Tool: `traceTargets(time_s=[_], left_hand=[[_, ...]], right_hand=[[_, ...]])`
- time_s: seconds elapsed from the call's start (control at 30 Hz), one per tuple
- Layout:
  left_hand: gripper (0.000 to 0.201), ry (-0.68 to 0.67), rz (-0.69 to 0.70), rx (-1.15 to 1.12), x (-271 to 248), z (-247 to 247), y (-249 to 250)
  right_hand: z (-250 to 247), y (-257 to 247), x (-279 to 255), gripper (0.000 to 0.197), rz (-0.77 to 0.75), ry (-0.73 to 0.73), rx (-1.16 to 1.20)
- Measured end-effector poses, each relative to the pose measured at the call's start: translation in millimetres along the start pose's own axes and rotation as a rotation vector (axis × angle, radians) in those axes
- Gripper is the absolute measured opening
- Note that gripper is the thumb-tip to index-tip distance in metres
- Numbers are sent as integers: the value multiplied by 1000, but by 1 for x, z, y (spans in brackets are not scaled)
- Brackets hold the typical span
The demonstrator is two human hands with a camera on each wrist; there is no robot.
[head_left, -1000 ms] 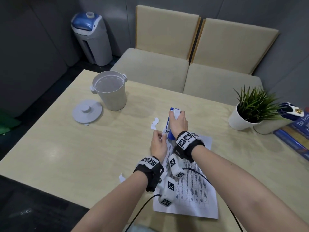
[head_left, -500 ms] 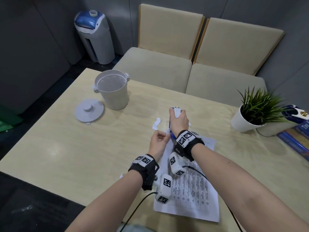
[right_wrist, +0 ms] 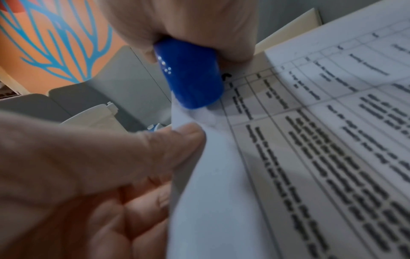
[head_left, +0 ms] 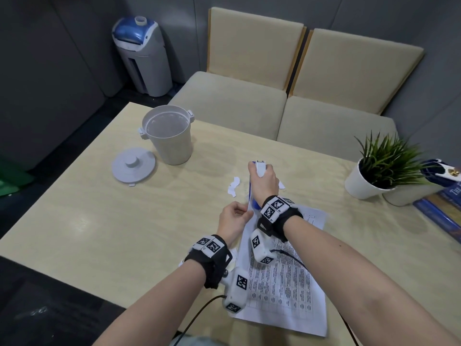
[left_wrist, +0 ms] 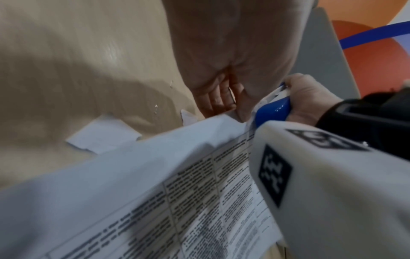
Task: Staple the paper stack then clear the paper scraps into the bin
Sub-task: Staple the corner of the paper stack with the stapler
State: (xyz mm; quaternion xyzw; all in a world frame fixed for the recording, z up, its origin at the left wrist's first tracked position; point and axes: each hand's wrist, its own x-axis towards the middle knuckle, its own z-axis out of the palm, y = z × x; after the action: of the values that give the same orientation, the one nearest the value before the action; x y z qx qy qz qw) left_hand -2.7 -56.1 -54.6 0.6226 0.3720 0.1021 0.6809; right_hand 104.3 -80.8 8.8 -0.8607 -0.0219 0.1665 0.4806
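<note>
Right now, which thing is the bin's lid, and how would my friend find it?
Start at the light wooden table and find the tall pale bin standing open near its far left corner. The lid lies flat on the table just left of the bin, apart from it. It is the only flat grey round disc there, with a small knob in its middle.

Head view is evenly lit and pretty sharp, with soft overhead light leaving pale glare patches on the wooden surface [head_left: 82, 221] and faint shadows under the arms; straight lines bow a bit toward the edges. Both wrist views are dimmer and smeary. The printed paper [right_wrist: 332, 157] text is blurred, and close skin is out of focus.
</note>
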Motion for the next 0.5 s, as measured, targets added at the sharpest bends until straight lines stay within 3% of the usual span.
traceTargets(time_s=[0.13, 0.23, 0.3, 0.5], left_hand=[[22, -36, -1, 19, -4, -4, 8], [62, -207, 15, 83, -5, -7, 22], [75, -279, 42, 145, -3, -7, 29], [65, -288, 90, 138, -6, -1, 35]], right_hand=[[-1, 0, -2, 50, -3, -19, 41], [-3, 1, -4, 50, -7, -29, 57], [-5, 1, -5, 44, -12, -37, 58], [-17, -5, -6, 29, -27, -18, 32]])
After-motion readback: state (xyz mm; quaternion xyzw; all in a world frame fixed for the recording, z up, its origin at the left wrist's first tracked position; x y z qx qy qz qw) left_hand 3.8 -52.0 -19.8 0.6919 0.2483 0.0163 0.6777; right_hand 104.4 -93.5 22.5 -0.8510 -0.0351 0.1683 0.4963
